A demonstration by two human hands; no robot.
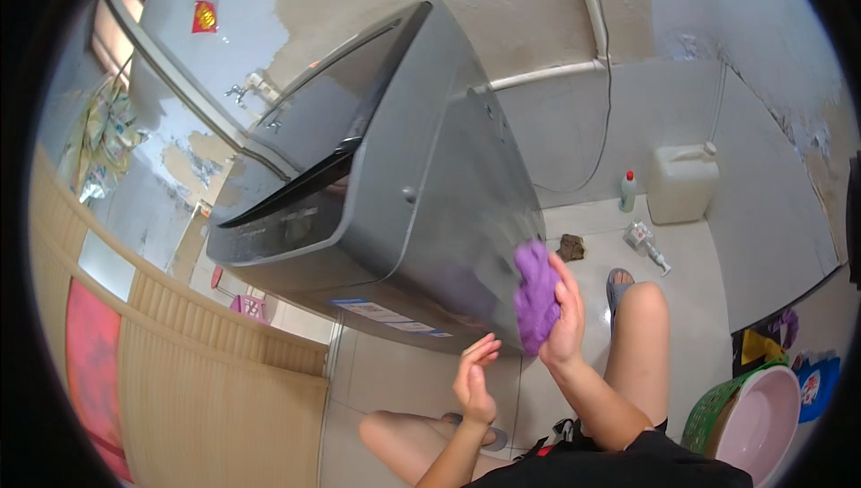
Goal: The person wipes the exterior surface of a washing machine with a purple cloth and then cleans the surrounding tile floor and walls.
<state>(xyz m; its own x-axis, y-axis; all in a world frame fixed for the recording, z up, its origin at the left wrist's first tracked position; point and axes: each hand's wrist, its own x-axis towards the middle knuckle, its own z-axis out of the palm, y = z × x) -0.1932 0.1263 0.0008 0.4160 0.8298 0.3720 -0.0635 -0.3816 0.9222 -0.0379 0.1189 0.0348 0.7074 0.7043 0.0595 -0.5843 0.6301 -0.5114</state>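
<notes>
My right hand (564, 316) holds a bunched purple cloth (535, 298) up against, or just in front of, the side of a grey washing machine (448, 174). I cannot tell whether the cloth touches the panel. Lower and to the left, my left hand (476, 382) is raised near the machine's bottom edge, its fingers stretched out and nothing in it. The machine has a dark glass lid (327, 89), which is down, and a label (390, 317) low on its front.
On the tiled floor to the right are a brown rag (571, 248), a clear pump bottle (646, 246), a red-capped bottle (628, 192) and a white jerrycan (682, 185). A pink basin (760, 425) and green basket (708, 412) stand at lower right. A beige folding door (224, 389) borders the left.
</notes>
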